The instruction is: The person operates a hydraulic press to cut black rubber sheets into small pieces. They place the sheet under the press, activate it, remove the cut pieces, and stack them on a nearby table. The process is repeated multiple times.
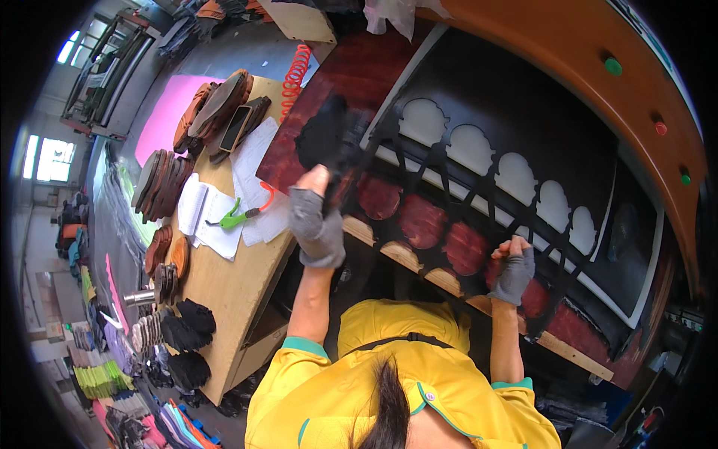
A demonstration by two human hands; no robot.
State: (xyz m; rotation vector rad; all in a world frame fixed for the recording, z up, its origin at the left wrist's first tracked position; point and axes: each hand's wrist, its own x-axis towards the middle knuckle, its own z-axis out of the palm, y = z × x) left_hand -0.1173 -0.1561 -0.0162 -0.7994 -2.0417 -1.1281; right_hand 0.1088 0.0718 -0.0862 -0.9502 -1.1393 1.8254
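Observation:
A black sheet [471,196] with a row of sole-shaped cut-outs and narrow strips between them spans the cutting bed in front of me. My right hand [513,271], in a grey fingerless glove, is closed on its near edge. My left hand [317,217], gloved the same way, is closed at the sheet's left end, where the black material is blurred. Just beyond it lies a heap of black pieces [320,138] on the dark red board [299,159]. Red board and a white backing show through the cut-outs.
An orange machine beam [568,63] with coloured buttons arches overhead. At left, a wooden table [224,288] bears brown sole stacks [222,105], a phone [235,129], papers [215,217], a green air gun [230,217] and black bundles [188,329]. A red coiled hose [294,78] hangs behind it.

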